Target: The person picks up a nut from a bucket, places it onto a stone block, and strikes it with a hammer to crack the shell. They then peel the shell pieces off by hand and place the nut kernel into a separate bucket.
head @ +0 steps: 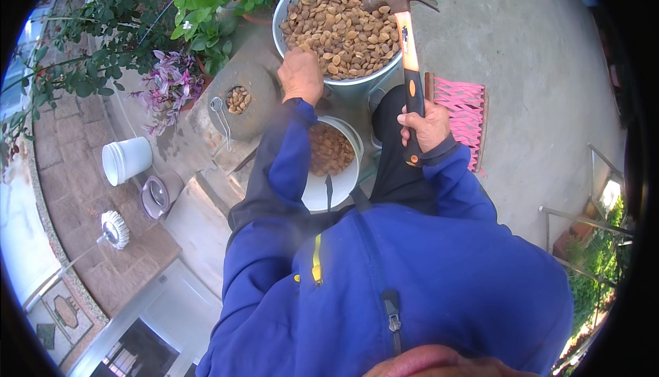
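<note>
My right hand (428,124) grips the black lower handle of a claw hammer (410,58), which has an orange upper shaft and a rusty head. The hammer's head overlaps the right rim of a large pale bucket (280,42) in this view. That bucket is heaped with brown fruit pits (342,27). My left hand (300,76) is curled at the bucket's near left rim, over the edge of the pits; its fingertips are hidden. Left of it lies a round stone (257,81) with a hollow of pits (239,100). A metal coil-headed tool (222,122) rests on the stone.
A white bucket (334,192) between my legs holds more brown pits (329,150). To the right stands a small stool with pink woven straps (460,114). Potted plants (206,11) border the left. A white pail (127,160), a mauve container (160,195) and a mop (114,230) are lower left.
</note>
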Tool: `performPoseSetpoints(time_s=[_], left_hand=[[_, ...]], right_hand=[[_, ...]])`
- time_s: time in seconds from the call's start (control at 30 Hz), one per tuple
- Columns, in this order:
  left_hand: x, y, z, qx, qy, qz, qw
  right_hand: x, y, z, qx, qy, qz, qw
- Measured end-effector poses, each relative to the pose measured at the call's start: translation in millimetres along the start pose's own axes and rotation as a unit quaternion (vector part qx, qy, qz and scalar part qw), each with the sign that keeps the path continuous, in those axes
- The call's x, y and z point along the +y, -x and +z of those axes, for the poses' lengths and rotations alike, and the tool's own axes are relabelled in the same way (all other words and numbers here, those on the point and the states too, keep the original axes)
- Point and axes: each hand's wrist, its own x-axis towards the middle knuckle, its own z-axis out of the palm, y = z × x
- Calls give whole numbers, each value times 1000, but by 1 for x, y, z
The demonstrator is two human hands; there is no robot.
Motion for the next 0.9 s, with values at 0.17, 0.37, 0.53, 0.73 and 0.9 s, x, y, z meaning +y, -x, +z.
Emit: performPoseSetpoints(time_s=[0.17, 0.37, 0.53, 0.73, 0.9], left_hand=[[-8, -2, 15, 12, -3, -14, 1000], [-6, -3, 12, 4, 12, 15, 1000], [-15, -1, 17, 32, -30, 97, 994], [-11, 5, 2, 148, 149, -145, 967], [-63, 54, 41, 268, 389, -268, 839]], right_hand=[[-1, 17, 0, -24, -6, 22, 999], [-4, 44, 1, -54, 19, 24, 998], [-1, 64, 12, -66, 36, 12, 997], [9, 81, 23, -72, 61, -10, 995], [11, 76, 22, -99, 99, -8, 990]])
